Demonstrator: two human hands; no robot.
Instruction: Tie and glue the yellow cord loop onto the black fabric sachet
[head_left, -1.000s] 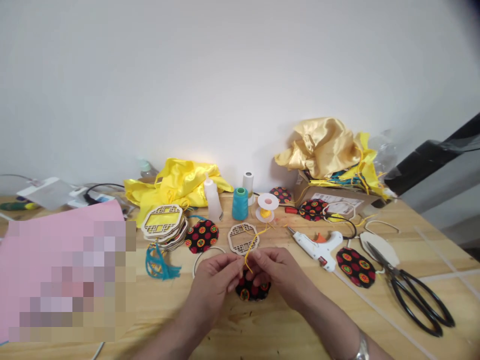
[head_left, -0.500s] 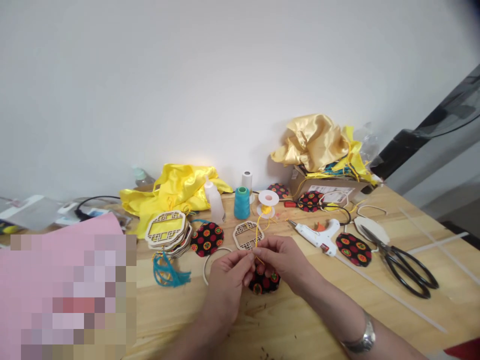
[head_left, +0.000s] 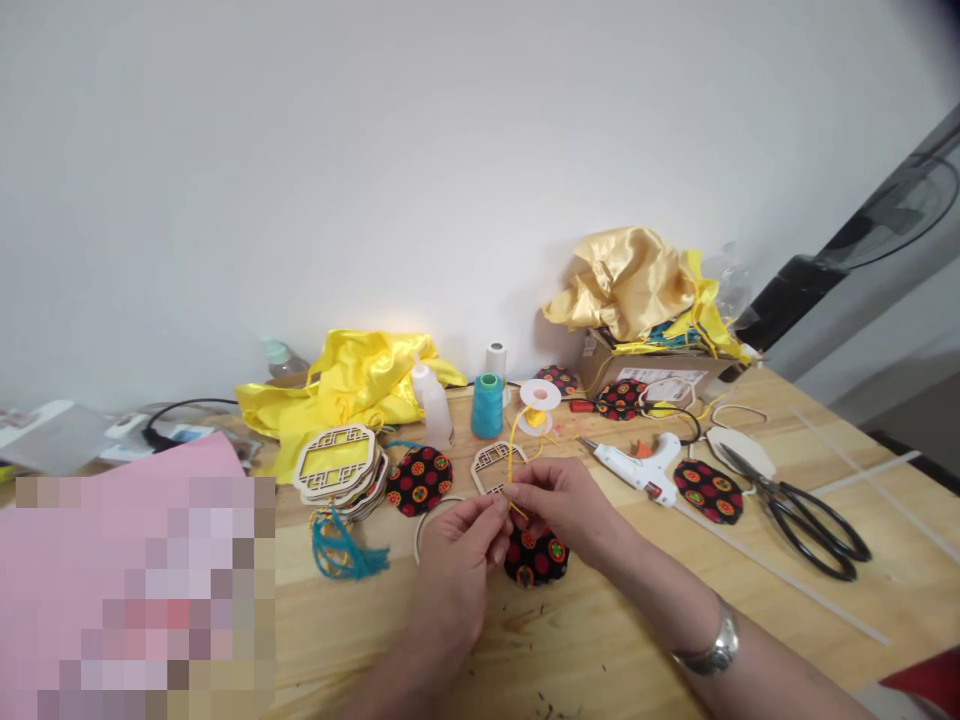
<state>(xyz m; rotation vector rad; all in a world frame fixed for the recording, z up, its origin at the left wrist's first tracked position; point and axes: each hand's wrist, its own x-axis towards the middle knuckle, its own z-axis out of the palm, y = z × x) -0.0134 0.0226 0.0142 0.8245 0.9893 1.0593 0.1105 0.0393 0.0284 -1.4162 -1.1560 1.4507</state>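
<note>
Both hands meet low over the middle of the table, fingertips almost touching. My left hand (head_left: 466, 540) pinches a yellow cord (head_left: 511, 455), and my right hand (head_left: 559, 505) pinches the same cord close by. The cord runs up from my fingers to a white spool (head_left: 540, 393). Under and behind my hands lies a black fabric piece with red and orange flower discs (head_left: 537, 560). Just beyond them is a pale wooden lattice frame (head_left: 491, 462), partly covered by my fingers. A pale ring (head_left: 420, 535) is half hidden by my left hand.
A teal thread cone (head_left: 487, 407) and a squeeze bottle (head_left: 431, 405) stand behind. Stacked lattice frames (head_left: 337, 465) and a teal tassel (head_left: 345, 550) lie left. To the right are a glue gun (head_left: 637, 465), scissors (head_left: 814, 530) and a cardboard box (head_left: 701, 372) heaped with fabric.
My fingers have shifted slightly on the yellow cord, and my right hand sits a little higher. The whole view has moved slightly; the items on the table look unchanged.
</note>
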